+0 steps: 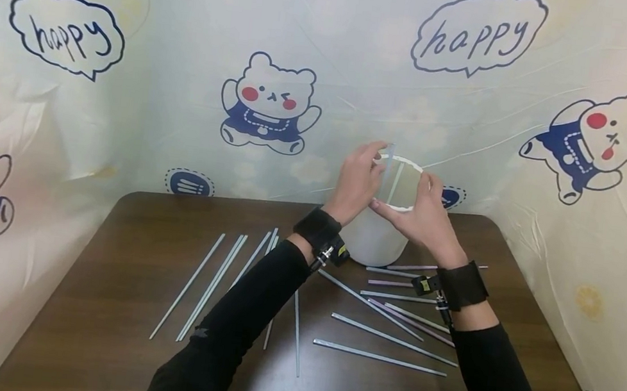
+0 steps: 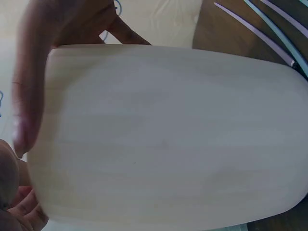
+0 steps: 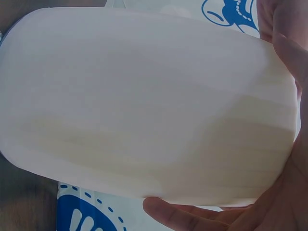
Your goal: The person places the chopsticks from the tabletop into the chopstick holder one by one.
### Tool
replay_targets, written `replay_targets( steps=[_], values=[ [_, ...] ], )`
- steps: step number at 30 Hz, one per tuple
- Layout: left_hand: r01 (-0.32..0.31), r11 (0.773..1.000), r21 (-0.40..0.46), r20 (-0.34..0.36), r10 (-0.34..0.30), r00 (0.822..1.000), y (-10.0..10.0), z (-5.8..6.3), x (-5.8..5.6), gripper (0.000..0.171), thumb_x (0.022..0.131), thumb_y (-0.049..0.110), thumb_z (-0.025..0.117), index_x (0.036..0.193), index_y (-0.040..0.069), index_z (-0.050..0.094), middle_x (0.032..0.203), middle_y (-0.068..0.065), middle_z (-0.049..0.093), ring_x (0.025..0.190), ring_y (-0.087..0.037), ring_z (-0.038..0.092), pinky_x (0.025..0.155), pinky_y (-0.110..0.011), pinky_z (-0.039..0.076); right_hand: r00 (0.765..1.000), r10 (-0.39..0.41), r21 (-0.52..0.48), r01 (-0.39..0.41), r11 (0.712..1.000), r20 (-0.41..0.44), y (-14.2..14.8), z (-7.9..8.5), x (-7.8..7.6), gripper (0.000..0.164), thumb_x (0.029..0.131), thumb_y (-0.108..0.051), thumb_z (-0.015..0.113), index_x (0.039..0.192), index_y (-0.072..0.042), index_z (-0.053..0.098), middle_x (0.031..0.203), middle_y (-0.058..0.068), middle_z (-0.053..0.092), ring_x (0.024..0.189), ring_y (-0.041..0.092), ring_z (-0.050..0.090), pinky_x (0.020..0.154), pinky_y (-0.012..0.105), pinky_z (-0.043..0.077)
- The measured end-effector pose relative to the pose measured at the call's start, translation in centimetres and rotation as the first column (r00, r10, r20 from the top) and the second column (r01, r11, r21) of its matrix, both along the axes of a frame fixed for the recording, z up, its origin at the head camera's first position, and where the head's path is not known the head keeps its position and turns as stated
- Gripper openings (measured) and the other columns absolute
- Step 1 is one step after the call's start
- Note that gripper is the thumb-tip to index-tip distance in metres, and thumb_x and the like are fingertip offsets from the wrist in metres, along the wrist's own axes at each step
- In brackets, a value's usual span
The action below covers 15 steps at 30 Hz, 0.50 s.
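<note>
A white round bin stands at the back of the table, its mouth facing upward and toward me. At the left of the rim is my left hand, fingers curled, with a pale translucent straw at its fingertips. My right hand grips the rim from the right, thumb at the near edge and fingers at the far side. Inside the mouth a pale straw shows. The bin wall fills most of the left wrist view, and the right wrist view shows the right hand around the rim end.
Several pale blue straws lie on the left of the brown table. More blue and purple straws spread in front of the bin and under the right forearm. A printed cloth hangs close behind the table.
</note>
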State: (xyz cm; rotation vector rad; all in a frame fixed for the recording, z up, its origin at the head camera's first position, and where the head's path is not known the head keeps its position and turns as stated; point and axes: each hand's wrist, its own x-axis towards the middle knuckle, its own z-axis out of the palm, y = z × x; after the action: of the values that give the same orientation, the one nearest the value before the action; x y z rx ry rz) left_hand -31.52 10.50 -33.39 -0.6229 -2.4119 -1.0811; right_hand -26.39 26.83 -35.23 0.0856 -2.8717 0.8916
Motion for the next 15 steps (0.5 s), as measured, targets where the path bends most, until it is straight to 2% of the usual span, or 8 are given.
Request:
replay_targets(
  steps=[6,10,15],
  values=[
    [-0.011,0.996,0.086,-0.046,0.015,0.999,-2.4,-0.8,1.4,0.034,0.100,0.009,0.062,0.134,0.006,0.061,0.117,-0.013,0.069,0.102,-0.022,0.070,0.085,-0.030,0.058,1.000,-0.009,-0.019,0.009,1.000,-0.006,-0.2,0.0,-0.1,0.130,0.077,-0.081,0.065,0.162,-0.003,0.005,0.167,0.024,0.006,0.129,0.047,0.050,0.094,0.064,0.053],
    [-0.020,0.993,0.116,-0.083,0.030,0.996,-4.5,-1.9,2.2,0.030,0.100,0.009,0.061,0.130,0.006,0.063,0.111,-0.013,0.071,0.097,-0.023,0.070,0.084,-0.033,0.058,1.000,-0.004,-0.038,0.003,0.999,-0.004,-0.2,0.0,-0.1,0.129,0.077,-0.081,0.066,0.163,-0.006,0.006,0.167,0.022,0.006,0.127,0.045,0.050,0.094,0.064,0.054],
    [-0.025,0.989,0.143,-0.037,0.031,0.999,-7.5,-4.2,2.8,0.024,0.099,0.010,0.063,0.123,0.005,0.064,0.107,-0.013,0.070,0.094,-0.024,0.069,0.084,-0.035,0.059,1.000,-0.004,-0.046,0.004,0.999,0.002,0.0,0.0,0.2,0.128,0.077,-0.080,0.066,0.163,-0.006,0.006,0.168,0.020,0.004,0.129,0.045,0.049,0.096,0.065,0.052]
  ],
)
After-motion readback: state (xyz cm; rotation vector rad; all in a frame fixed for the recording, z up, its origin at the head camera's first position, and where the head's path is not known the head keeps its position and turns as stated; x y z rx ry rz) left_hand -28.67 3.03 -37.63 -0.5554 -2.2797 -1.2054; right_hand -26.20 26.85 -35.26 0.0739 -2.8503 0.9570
